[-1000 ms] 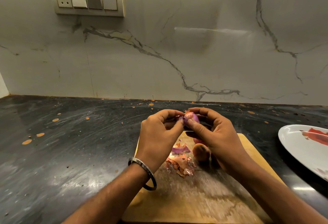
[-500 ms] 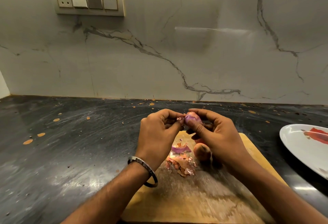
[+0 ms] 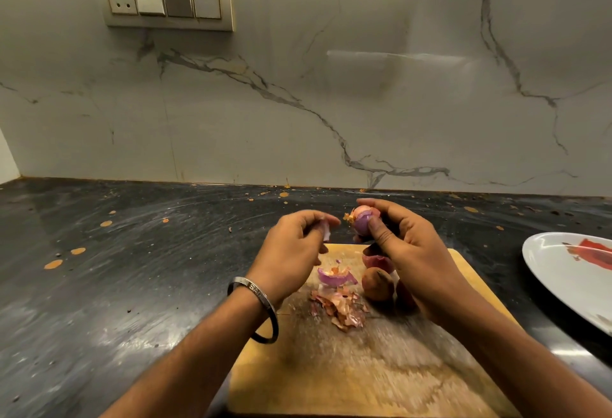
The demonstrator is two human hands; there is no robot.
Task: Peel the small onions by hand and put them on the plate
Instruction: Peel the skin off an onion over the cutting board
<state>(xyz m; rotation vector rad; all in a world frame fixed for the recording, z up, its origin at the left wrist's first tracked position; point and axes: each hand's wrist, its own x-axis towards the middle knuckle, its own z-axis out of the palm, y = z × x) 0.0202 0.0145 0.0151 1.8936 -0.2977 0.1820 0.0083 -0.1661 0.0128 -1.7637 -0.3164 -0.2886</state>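
My right hand (image 3: 407, 252) grips a small purple onion (image 3: 361, 221), partly peeled, above the far edge of the wooden cutting board (image 3: 381, 371). A little to its left, my left hand (image 3: 291, 252) pinches a torn strip of onion skin (image 3: 326, 231) between thumb and fingers. An unpeeled brown onion (image 3: 377, 285) lies on the board below my right hand, with another reddish one partly hidden behind it. A heap of peels (image 3: 341, 305) lies beside it. The white plate (image 3: 563, 281) with a red motif sits at the right edge.
The board lies on a dark, speckled stone counter (image 3: 132, 268) that runs back to a marbled white wall. A switch panel (image 3: 162, 0) is mounted high on the wall at the left.
My hands were together on the onion; now the left hand has pulled away to the left with a strip of skin, and the right hand keeps the onion.
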